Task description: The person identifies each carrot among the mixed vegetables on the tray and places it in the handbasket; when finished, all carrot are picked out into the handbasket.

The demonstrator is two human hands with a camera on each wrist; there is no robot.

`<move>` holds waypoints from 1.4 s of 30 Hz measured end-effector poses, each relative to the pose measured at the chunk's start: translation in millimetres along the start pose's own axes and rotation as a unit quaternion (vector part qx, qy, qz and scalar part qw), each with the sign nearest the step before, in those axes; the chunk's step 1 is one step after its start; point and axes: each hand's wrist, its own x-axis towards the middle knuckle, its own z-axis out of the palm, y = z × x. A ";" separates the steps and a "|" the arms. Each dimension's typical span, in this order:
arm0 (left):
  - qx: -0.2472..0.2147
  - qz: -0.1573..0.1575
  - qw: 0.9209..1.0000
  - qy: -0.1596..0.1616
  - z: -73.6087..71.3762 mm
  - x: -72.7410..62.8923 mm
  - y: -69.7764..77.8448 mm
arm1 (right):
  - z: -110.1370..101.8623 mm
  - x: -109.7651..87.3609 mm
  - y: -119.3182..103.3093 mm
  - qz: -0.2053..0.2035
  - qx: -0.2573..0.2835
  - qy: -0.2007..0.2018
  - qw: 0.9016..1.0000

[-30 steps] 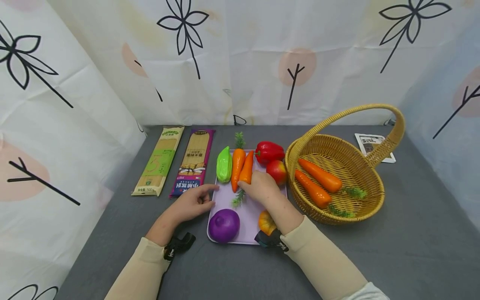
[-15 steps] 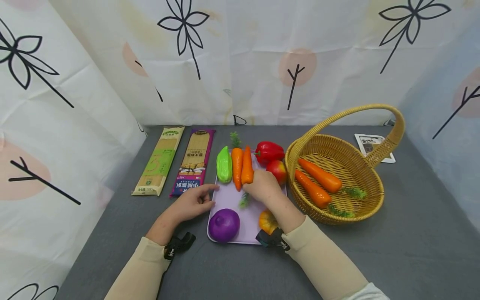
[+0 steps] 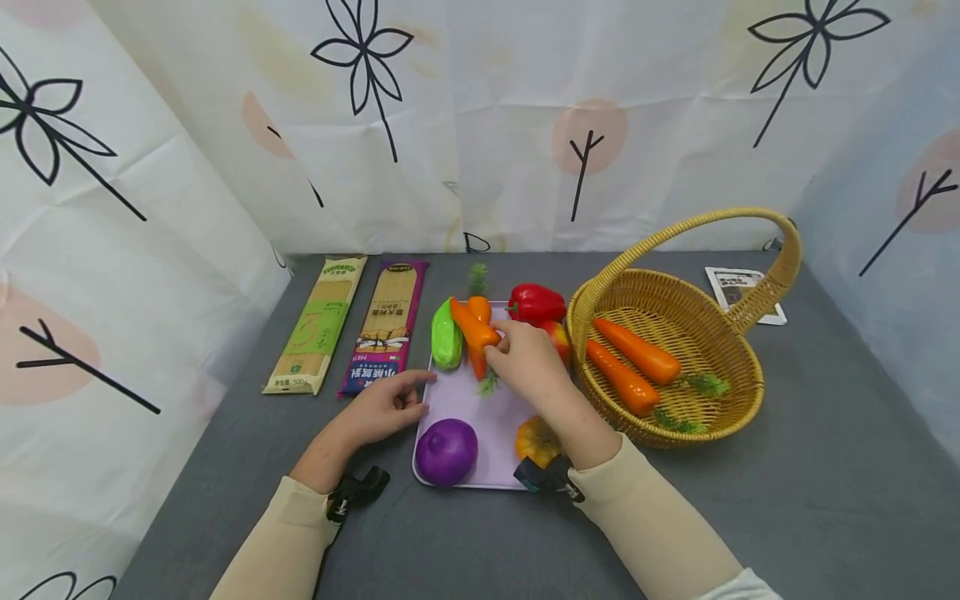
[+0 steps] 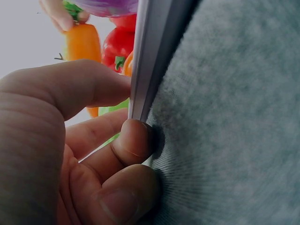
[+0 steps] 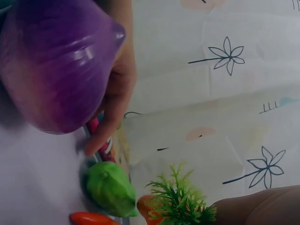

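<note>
My right hand (image 3: 528, 358) pinches an orange carrot (image 3: 471, 323) near its leafy end, tilted over a second carrot (image 3: 479, 307) on the lilac tray (image 3: 480, 458). Its green leaves (image 5: 183, 204) show beside a finger in the right wrist view. My left hand (image 3: 384, 408) holds the tray's left rim; in the left wrist view the thumb (image 4: 84, 86) reaches over the rim, with other fingertips outside it. A purple onion (image 3: 446, 452), a green ribbed vegetable (image 3: 446, 337), a red bell pepper (image 3: 536, 303), a red-yellow fruit (image 3: 557, 340) and a small pumpkin (image 3: 534, 440) sit on or by the tray.
A wicker basket (image 3: 750, 400) with a tall handle stands to the right, with two carrots (image 3: 637, 350) inside. Behind it lies a small white packet (image 3: 731, 287). Two noodle packs (image 3: 315, 325) lie left of the tray. Printed cloth (image 3: 480, 125) encloses the grey table.
The right hand has tilted its carrot, so the tip now points up and left across the other carrot. The left hand keeps its place at the tray rim.
</note>
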 end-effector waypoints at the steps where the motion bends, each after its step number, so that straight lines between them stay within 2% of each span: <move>1: 0.000 0.000 1.000 0.000 0.1 0.0 -0.1 | -3.5 -2.2 -2.0 -0.009 0.004 0.004 1.000; 4: -0.001 -0.001 1.000 0.000 0.7 -0.1 -0.2 | -14.8 -9.8 -8.4 -0.031 0.025 0.004 0.999; 9: -0.004 -0.009 1.000 -0.004 1.0 -0.4 0.1 | -35.9 -24.2 -18.9 -0.038 0.072 0.000 0.997; 18: -0.010 -0.017 1.000 -0.007 1.0 -1.4 2.1 | -79.6 -54.3 -26.4 -0.066 0.185 0.012 0.980; 26: -0.001 -0.020 1.000 -0.009 0.5 -1.9 3.1 | -115.7 -78.2 -26.3 -0.085 0.164 0.032 0.982; 31: 0.001 -0.020 1.000 -0.005 0.4 -2.0 3.4 | -134.3 -93.3 -22.3 -0.106 0.180 0.047 0.977; 37: 0.001 -0.019 1.000 -0.007 0.4 -1.5 1.7 | -155.1 -109.4 -8.7 -0.129 0.172 0.066 0.974; 42: -0.002 -0.018 1.000 -0.008 -0.1 -1.3 -0.7 | -171.0 -120.0 5.5 -0.133 0.152 0.102 0.974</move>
